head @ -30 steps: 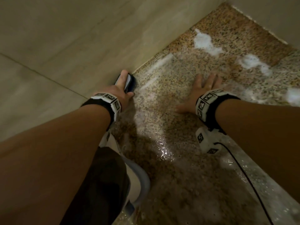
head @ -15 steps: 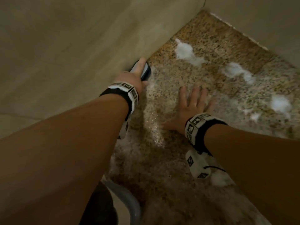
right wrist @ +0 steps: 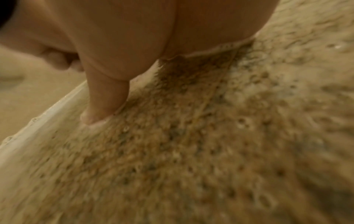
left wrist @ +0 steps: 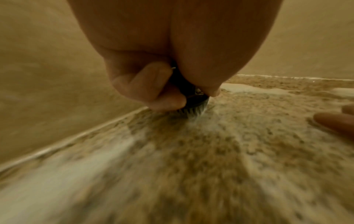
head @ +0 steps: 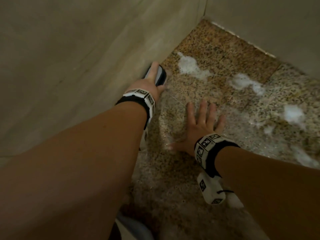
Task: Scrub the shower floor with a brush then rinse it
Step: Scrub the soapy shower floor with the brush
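My left hand (head: 152,80) grips a dark scrub brush (head: 160,77) with a pale top, pressed to the speckled granite shower floor (head: 216,54) right beside the left wall. In the left wrist view my curled fingers (left wrist: 153,91) wrap the brush (left wrist: 193,101) and its bristles splay on the wet stone. My right hand (head: 200,123) lies flat with fingers spread on the wet floor, to the right of the brush and nearer me. The right wrist view has my palm and thumb (right wrist: 107,97) pressed on the soapy floor (right wrist: 210,151).
Beige tiled walls (head: 78,58) meet at a corner (head: 205,14) ahead. White foam patches (head: 188,65) (head: 245,83) (head: 294,114) lie on the floor beyond my hands. A grey-white curved object (head: 131,227) sits at the bottom edge by my left arm.
My left hand has pushed the brush forward along the wall base toward the corner. My right hand stays flat on the floor as the view shifts forward.
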The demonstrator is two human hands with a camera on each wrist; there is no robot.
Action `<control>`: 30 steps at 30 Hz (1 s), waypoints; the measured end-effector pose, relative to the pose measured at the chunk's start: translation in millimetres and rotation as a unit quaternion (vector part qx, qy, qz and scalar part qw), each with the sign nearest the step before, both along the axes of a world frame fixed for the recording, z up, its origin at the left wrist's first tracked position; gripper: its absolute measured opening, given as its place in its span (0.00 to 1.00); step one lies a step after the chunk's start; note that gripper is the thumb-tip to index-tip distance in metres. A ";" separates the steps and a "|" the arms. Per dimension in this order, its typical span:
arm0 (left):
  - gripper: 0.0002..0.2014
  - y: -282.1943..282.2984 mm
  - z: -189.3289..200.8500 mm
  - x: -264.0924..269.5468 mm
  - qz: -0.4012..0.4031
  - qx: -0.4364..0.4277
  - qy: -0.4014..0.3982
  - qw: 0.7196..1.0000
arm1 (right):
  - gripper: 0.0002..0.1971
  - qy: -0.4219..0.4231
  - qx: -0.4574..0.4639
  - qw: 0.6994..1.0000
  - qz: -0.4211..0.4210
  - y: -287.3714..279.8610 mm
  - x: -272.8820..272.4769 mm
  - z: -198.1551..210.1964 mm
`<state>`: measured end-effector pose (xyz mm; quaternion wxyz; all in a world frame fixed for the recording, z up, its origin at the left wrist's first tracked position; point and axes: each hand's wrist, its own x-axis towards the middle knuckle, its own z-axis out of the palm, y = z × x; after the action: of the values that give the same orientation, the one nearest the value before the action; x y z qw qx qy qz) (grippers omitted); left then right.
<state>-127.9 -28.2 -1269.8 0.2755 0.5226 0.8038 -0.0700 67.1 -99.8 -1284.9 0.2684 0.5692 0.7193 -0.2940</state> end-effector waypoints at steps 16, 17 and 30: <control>0.41 -157.1 0.3 -53.3 0.123 -0.022 0.027 0.992 | 0.79 -0.011 0.051 0.998 0.040 -4.7 3.7 -3.6; 0.42 -166.2 -0.1 -57.4 0.131 -0.027 0.032 0.991 | 0.79 -0.012 0.054 0.998 0.043 -4.4 4.1 -4.0; 0.53 -174.2 4.8 -19.0 0.216 -0.018 -0.039 0.975 | 0.81 -0.024 0.060 0.997 0.048 -1.7 4.3 -5.6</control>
<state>-146.9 -202.4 -1265.0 0.3251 0.3337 0.8848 -0.0031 71.3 -101.5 -1290.5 0.2644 0.5561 0.7557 -0.2231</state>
